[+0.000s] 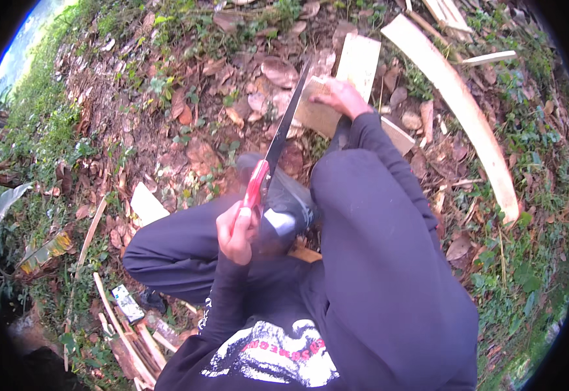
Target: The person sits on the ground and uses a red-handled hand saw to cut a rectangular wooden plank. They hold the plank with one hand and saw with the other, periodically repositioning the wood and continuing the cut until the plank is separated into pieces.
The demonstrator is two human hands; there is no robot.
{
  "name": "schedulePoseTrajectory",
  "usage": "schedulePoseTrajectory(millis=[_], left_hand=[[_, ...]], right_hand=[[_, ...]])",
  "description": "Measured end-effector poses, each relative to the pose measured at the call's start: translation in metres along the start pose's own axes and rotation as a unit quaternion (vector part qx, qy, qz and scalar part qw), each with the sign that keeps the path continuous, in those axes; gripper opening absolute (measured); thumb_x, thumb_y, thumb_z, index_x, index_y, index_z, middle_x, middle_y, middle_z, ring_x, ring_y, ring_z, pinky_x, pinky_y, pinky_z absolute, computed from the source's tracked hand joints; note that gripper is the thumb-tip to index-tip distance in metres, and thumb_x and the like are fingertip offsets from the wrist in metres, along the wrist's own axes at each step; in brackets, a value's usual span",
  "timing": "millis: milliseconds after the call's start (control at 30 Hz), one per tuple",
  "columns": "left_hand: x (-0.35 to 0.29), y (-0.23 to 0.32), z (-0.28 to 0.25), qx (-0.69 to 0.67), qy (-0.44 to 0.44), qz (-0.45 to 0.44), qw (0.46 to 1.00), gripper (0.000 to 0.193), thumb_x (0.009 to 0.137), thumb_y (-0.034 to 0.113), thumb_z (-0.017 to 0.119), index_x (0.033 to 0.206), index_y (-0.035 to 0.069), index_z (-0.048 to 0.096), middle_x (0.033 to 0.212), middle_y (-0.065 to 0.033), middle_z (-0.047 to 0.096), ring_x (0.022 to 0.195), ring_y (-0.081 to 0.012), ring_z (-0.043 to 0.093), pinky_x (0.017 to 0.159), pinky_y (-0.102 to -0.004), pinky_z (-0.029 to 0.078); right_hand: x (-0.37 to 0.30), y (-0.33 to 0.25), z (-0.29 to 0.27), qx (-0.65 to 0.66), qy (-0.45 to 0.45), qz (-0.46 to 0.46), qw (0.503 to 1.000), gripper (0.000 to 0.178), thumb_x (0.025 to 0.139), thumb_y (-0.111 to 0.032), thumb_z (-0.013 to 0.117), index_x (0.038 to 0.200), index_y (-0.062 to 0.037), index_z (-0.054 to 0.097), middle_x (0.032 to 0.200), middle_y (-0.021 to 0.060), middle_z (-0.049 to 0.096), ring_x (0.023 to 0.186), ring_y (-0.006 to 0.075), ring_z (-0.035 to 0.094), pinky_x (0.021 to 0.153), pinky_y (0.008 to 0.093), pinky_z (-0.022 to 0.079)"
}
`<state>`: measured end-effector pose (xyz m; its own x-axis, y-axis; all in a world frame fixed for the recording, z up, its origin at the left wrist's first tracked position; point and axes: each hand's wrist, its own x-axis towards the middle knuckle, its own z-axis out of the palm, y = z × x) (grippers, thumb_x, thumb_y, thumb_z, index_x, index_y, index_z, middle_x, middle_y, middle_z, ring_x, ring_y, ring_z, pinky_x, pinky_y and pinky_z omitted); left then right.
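My left hand (236,232) is wrapped round the red handle of a hand saw (284,128). The dark blade slants up and away, passing close by the left end of a pale wooden board (315,116); whether it touches the wood I cannot tell. Fingers of my right hand (344,99) are bent over the top of that board, gripping it near its far edge. Another light plank (360,64) extends from the board toward the far side. A dark boot (285,205) on my foot is just beyond the saw handle, between my bent legs.
A long curved strip of wood (457,98) lies at the right, with smaller offcuts near its far end. Thin sticks (142,348) are piled at the lower left beside a small white-and-dark packet (128,304). A pale wood piece (147,204) lies left. Dry leaves and grass cover the ground.
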<state>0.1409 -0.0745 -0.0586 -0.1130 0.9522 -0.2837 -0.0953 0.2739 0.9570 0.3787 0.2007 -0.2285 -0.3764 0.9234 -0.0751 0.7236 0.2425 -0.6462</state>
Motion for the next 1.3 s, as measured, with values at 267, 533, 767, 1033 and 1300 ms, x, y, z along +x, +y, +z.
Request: schedulePoseTrajectory(millis=[267,533,767,1033,1300], left_hand=[[0.084,-0.012,0.029,-0.008,-0.018,-0.021,1.000,0.032,0.098,0.020,0.046,0.069,0.006,0.048,0.057,0.0042,0.041,0.050,-0.0046,0.036,0.045,-0.0231,0.027],[-0.009,0.003,0.011,0.000,0.015,-0.033,0.999,0.029,0.093,0.017,0.047,0.068,0.004,0.048,0.058,0.0034,0.042,0.049,-0.0022,0.032,0.045,-0.0212,0.021],[0.081,-0.014,0.045,0.074,-0.006,0.036,0.997,0.034,0.096,0.016,0.047,0.064,0.005,0.043,0.055,0.0037,0.038,0.045,-0.0057,0.033,0.043,-0.0237,0.023],[0.011,0.009,0.027,-0.038,0.000,-0.040,0.998,0.027,0.094,0.017,0.046,0.069,0.005,0.047,0.058,0.0023,0.043,0.049,-0.0022,0.033,0.045,-0.0209,0.023],[0.094,-0.002,0.051,-0.034,-0.014,-0.034,0.999,0.030,0.096,0.016,0.046,0.068,0.004,0.047,0.053,0.0045,0.037,0.047,-0.0052,0.032,0.044,-0.0250,0.023]], right_hand=[[-0.005,-0.015,0.009,-0.028,-0.006,-0.002,1.000,0.065,0.077,-0.058,0.070,0.106,-0.0012,0.060,0.098,0.0249,0.066,0.098,0.0402,0.064,0.086,0.0475,0.050],[0.006,0.008,0.005,0.003,-0.009,0.013,1.000,0.063,0.078,-0.056,0.070,0.100,0.0021,0.060,0.099,0.0250,0.066,0.095,0.0401,0.064,0.085,0.0466,0.051],[0.000,-0.002,0.016,-0.019,0.038,-0.023,0.999,0.068,0.079,-0.059,0.068,0.111,-0.0002,0.061,0.099,0.0248,0.066,0.096,0.0403,0.064,0.085,0.0463,0.050],[0.015,0.000,-0.010,-0.031,-0.030,0.045,0.998,0.062,0.077,-0.056,0.071,0.103,-0.0010,0.061,0.103,0.0241,0.066,0.098,0.0384,0.064,0.087,0.0460,0.051],[0.007,-0.010,0.007,-0.045,-0.016,0.029,0.998,0.065,0.079,-0.058,0.068,0.112,-0.0027,0.060,0.108,0.0220,0.065,0.103,0.0376,0.063,0.090,0.0464,0.050]])
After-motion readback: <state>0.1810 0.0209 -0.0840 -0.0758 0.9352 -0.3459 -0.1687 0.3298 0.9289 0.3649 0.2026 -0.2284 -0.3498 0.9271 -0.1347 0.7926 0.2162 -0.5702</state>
